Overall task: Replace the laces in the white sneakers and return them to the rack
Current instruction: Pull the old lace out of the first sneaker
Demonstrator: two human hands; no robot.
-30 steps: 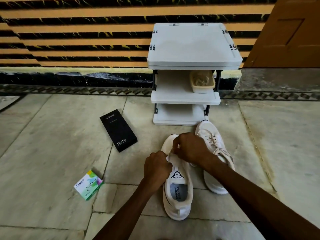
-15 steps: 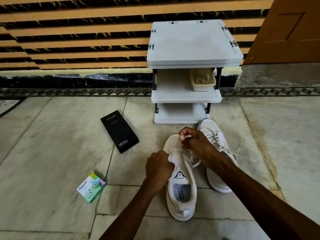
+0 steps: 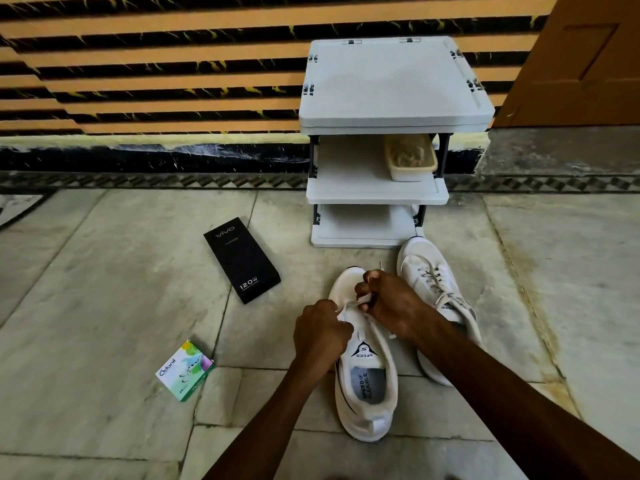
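Both hands work over the nearer white sneaker (image 3: pixel 367 415), which lies on the stone floor (image 3: pixel 104 306) with its toe toward the white three-tier shoe rack (image 3: pixel 391 84) and its heel toward the person. The left hand (image 3: pixel 320 329) is curled into a fist at the shoe's left side, gripping one part of the white lace (image 3: pixel 349 304). The right hand (image 3: pixel 391 303) pinches the lace above the forefoot, so a short stretch runs between the two hands. The second white sneaker (image 3: pixel 427 271), already laced, lies just to the right, its toe near the rack's bottom shelf. A beige tub (image 3: pixel 412 173) sits on the middle shelf. A black Vivo box (image 3: pixel 242 259) and a green Odonil box (image 3: pixel 185 368) lie on the floor to the left.
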